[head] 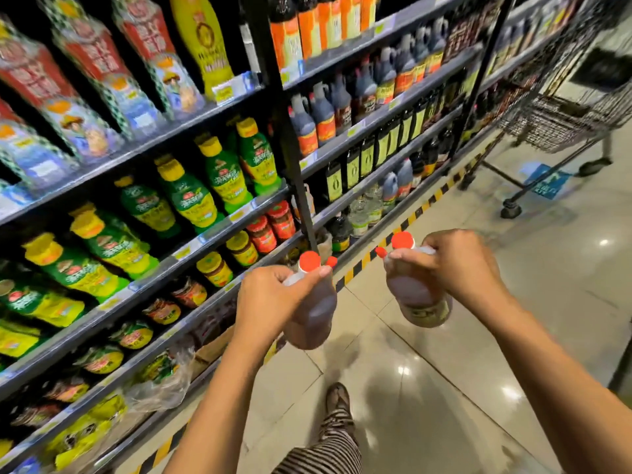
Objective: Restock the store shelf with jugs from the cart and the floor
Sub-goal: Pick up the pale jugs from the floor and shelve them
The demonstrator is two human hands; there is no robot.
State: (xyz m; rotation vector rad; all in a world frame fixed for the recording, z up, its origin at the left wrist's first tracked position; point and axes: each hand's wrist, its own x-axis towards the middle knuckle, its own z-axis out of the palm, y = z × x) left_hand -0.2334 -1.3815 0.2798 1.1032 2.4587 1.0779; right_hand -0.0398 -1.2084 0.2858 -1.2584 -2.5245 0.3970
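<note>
Aisle view, both hands raised over the floor point(461, 371). Left hand point(270, 295) grasps the left jug point(316, 316) at its neck, just below the red cap point(309, 261). Right hand point(455, 265) grasps the right jug point(424, 302) likewise. Both jugs hold brown liquid and hang apart from each other, off the shelf point(154, 142). Shelf runs along the left, with green bottles point(191, 196) near and dark jugs point(321, 118) farther on. Cart point(547, 124) stands far right. Foot point(337, 400) shows near, bottom centre.
</note>
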